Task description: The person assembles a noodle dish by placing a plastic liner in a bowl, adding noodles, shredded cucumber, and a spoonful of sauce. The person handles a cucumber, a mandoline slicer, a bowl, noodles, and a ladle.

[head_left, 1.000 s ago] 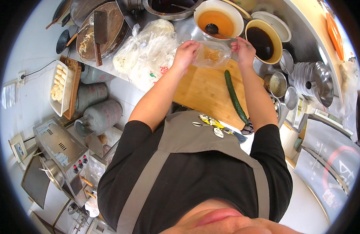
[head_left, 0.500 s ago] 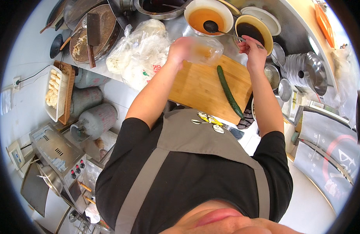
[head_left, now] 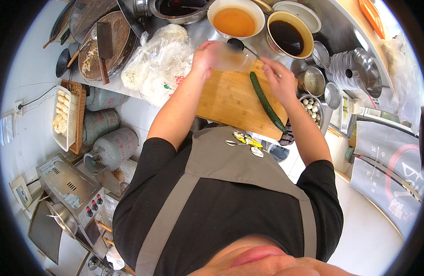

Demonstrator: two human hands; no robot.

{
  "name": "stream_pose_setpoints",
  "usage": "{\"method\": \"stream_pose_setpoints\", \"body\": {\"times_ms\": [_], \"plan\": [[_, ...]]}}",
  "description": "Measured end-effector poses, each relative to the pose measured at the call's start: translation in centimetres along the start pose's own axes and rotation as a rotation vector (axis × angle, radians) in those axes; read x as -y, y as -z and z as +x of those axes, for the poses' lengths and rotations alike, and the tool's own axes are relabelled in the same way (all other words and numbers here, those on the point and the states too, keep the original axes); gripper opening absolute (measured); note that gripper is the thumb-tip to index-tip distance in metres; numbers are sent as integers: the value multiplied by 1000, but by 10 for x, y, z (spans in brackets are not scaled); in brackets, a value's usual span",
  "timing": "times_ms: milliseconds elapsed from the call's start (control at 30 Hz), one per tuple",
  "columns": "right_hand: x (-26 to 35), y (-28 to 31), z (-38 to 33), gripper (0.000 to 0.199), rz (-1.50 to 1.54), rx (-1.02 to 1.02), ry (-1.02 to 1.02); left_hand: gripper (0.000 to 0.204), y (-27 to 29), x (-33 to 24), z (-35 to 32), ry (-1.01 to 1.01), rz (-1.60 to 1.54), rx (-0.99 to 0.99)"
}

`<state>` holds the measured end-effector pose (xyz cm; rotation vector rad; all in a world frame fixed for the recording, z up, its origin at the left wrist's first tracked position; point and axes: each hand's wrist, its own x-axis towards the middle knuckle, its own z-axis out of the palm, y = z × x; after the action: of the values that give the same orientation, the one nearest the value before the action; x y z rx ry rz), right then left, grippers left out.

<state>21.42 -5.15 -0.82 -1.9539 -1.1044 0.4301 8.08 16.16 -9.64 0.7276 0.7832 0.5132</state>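
Note:
My left hand (head_left: pixel 204 60) grips a see-through plastic container (head_left: pixel 243 63), partly blurred, above the far edge of a wooden cutting board (head_left: pixel 225 102). In my right hand (head_left: pixel 280 82) is the handle of a ladle (head_left: pixel 236 44), its dark bowl held over the container. What lies in the container is smeared, with an orange-brown tint. A whole green cucumber (head_left: pixel 267 102) rests on the right part of the board. Beyond my hands stands a white bowl of orange-brown liquid (head_left: pixel 234 22). To its right is a cream-coloured pot of dark liquid (head_left: pixel 287 39).
Left of the board sit white plastic bags (head_left: pixel 163 69) and a round chopping block with a cleaver (head_left: pixel 104 43). Metal bowls (head_left: pixel 311 80), a bowl of small eggs (head_left: pixel 311 110) and stacked plates (head_left: pixel 343 69) stand right. Gas cylinders (head_left: pixel 111 147) are at lower left.
The ladle has moved from over the bowl of orange-brown liquid to over the plastic container. My right hand has come nearer and to the left; my left hand still grips the container.

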Motion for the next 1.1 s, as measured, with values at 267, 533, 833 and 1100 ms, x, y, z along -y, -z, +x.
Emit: {"method": "stream_pose_setpoints", "body": {"times_ms": [267,533,833,1100], "plan": [[-11,19,15,30,-224,-103,518,13,-1,-15,-16,76,127,-38],[-72,-51,104,33,573,-276,-398,11,-3,-17,-25,79,133,-2],[-100,-70,79,44,-150,-100,-366,20,3,-20,-23,48,293,9],[-26,-38,70,22,187,-130,-182,44,-9,-45,-42,-344,358,21]]}}
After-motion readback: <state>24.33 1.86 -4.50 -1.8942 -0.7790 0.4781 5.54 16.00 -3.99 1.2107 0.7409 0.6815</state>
